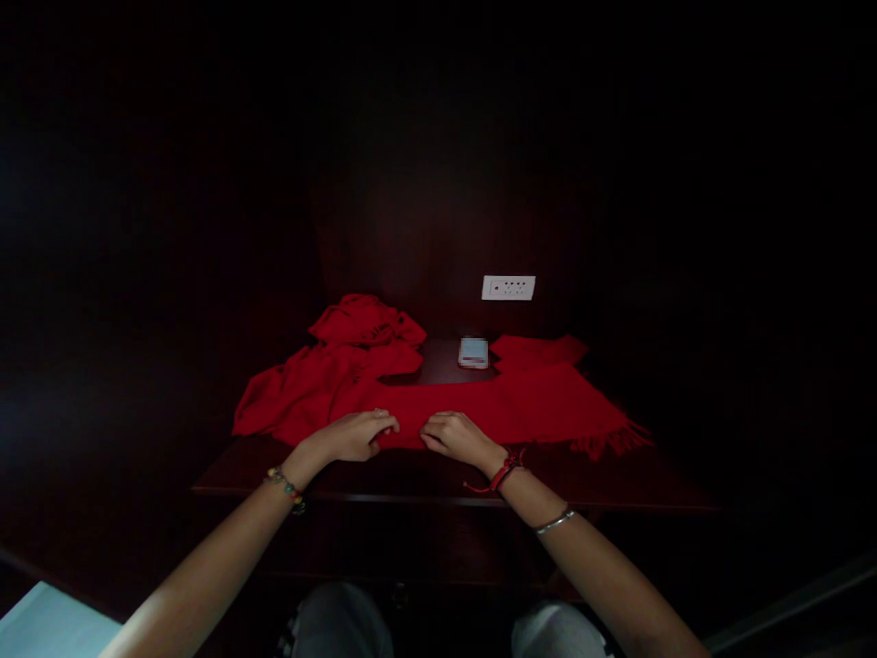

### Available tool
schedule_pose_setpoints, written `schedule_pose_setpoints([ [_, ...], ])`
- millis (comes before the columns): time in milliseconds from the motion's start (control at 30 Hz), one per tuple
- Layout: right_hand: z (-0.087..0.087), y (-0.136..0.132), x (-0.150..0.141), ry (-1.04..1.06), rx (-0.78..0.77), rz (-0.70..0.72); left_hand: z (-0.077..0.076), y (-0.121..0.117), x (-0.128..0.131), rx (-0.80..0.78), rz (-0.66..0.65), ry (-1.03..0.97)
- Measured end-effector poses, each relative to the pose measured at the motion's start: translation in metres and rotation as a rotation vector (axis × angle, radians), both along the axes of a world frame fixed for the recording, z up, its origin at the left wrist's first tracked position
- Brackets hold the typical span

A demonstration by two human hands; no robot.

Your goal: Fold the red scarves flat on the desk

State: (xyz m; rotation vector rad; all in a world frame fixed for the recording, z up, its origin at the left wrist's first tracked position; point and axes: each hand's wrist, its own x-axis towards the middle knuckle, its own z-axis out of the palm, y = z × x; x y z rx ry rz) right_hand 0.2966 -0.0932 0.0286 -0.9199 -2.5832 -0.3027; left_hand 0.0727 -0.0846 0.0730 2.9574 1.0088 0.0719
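Observation:
A red fringed scarf point(541, 402) stretches across a dark wooden desk, flat in the middle and bunched into folds at the left. Its tasselled end lies at the right. My left hand point(357, 435) has its fingers curled on the scarf's near edge, left of centre. A short gap to the right, my right hand point(458, 437) is closed on the same edge, fingertips bent down into the cloth. The parts of the fingertips under the hands are hidden.
Behind the scarf's middle lies a phone point(473, 351) with a lit screen. A white wall socket point(508, 288) is set in the dark back panel. The desk's front edge point(411, 498) runs above my knees point(343, 621). A pale blue surface point(55, 626) shows at lower left.

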Motion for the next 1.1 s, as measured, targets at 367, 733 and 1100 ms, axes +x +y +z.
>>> schedule_pose_setpoints([
  [367,0.003,-0.003,0.0,0.118,0.076,-0.12,0.005,0.006,0.006,0.32,0.195,0.022],
  [733,0.01,-0.014,0.007,0.006,-0.048,0.093,-0.024,-0.026,-0.012,0.256,0.059,0.036],
  [1100,0.008,-0.018,0.01,0.03,-0.148,0.147,-0.022,-0.03,-0.023,0.225,-0.037,-0.006],
])
